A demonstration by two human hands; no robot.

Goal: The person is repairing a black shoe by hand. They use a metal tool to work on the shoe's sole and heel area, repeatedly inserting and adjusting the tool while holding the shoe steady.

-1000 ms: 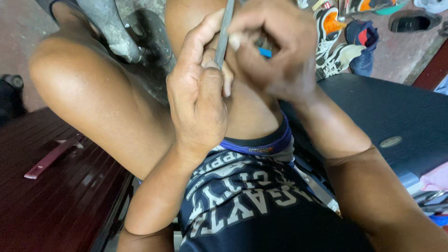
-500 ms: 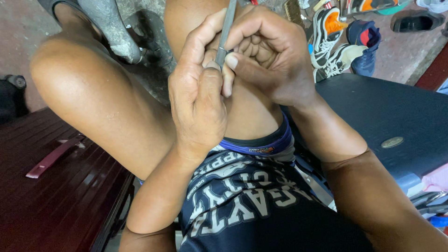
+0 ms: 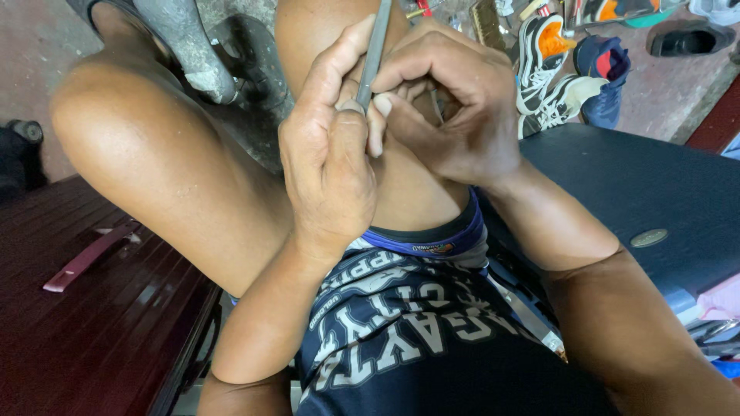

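Observation:
My left hand grips a thin grey metal tool, a flat blade or file that points up and away from me. My right hand is curled close against it, fingertips touching the tool's lower end near my left thumb. Both hands hover over my bare right thigh and knee, above dark shorts with a blue hem. What the right fingers pinch is hidden inside the curled hand.
A dark red ribbed case with a handle lies at my left. A dark blue case sits at my right. Several shoes lie on the floor ahead. A grey shape stands by my left knee.
My right hand has curled tighter and shifted slightly left against the tool. A blue bit seen in its fingers earlier is no longer visible. My left hand keeps its grip.

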